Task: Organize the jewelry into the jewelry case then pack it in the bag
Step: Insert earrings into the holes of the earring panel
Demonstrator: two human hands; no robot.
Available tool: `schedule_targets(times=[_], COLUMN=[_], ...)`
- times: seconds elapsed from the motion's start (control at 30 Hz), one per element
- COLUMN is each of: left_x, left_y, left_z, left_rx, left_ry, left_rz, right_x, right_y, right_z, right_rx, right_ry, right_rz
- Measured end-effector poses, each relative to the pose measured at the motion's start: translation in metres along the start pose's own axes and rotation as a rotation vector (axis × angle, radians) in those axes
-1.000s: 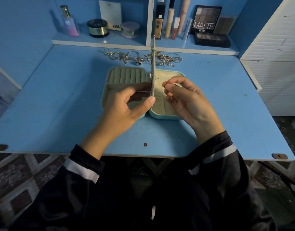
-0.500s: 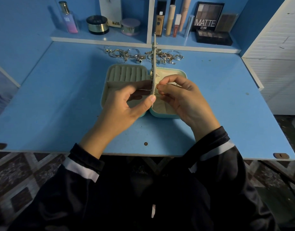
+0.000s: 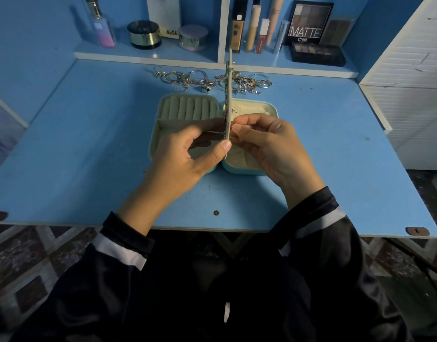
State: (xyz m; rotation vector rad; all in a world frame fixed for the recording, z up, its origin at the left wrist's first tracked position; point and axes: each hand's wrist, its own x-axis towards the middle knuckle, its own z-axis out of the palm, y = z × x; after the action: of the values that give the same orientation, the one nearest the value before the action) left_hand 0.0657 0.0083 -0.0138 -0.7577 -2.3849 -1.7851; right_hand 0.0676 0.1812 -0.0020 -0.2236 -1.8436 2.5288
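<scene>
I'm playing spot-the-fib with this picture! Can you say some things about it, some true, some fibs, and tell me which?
1. The jewelry case lies open on the desk. True.
2. The left hand holds the middle flap upright. True.
3. The jewelry pile is inside the case. False: it lies on the desk behind the case.
4. The right hand rests flat on the desk. False: its fingers pinch at the middle flap.
5. The perfume bottle stands on the shelf. True.
</scene>
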Motion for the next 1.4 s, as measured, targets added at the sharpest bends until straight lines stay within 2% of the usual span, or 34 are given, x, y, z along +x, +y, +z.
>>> schedule_targets(times=[0.33, 0.8, 1.17, 1.4], left_x=[0.0000, -0.0002, 0.0003, 0.0003], left_y=[-0.0016, -0.0001, -0.0022, -0.0029], left_z=[-0.0005, 0.0008, -0.0002, -0.0011], left_rx=[0.001, 0.008, 0.011, 0.025], left_ry=[0.004, -0.009, -0.003, -0.010], left_rz=[-0.014, 0.036, 0.026, 0.031], right_x=[-0.0011, 0.0016, 0.0024, 0.0048], right_y=[0.0005, 0.0071, 0.0076, 0.0085], right_z=[0.0012, 0.0023, 0.0004, -0.0002], right_rx=[-0.022, -0.166, -0.149, -0.260], right_ry=[0.011, 0.048, -0.015, -0.014], right_rz=[-0.015, -0.136, -0.159, -0.234])
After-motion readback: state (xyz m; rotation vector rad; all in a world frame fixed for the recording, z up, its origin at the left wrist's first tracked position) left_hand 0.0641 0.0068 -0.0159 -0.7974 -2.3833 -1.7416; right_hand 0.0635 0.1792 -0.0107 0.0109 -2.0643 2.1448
